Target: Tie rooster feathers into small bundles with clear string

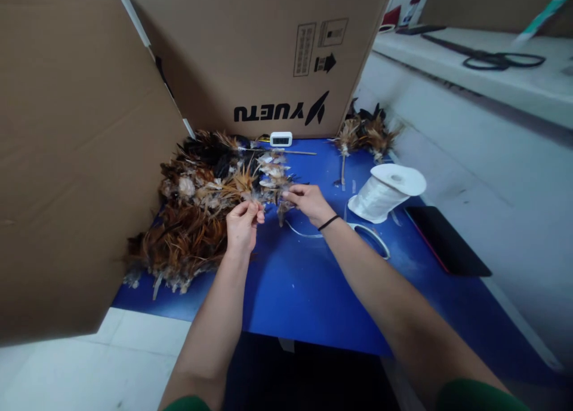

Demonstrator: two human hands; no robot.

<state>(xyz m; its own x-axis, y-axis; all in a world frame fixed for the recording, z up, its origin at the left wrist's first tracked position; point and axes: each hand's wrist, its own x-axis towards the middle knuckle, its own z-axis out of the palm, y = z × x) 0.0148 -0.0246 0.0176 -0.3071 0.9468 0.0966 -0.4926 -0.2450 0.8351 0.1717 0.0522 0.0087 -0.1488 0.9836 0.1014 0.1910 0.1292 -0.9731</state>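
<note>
Feathers, at both hands, mostly leftward (brownish)

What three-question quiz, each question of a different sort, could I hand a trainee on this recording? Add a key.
1. Multiple choice. Which wrist wears the black band?
A) left only
B) right only
C) both
D) neither

2. True or false. In the picture, the white spool stands to the right of the large feather pile.

3. Fill in the blank. On the pale ledge lies a pair of black ____.

Key:
1. B: the band is on the wrist of the right hand.
2. True.
3. Scissors.
</note>
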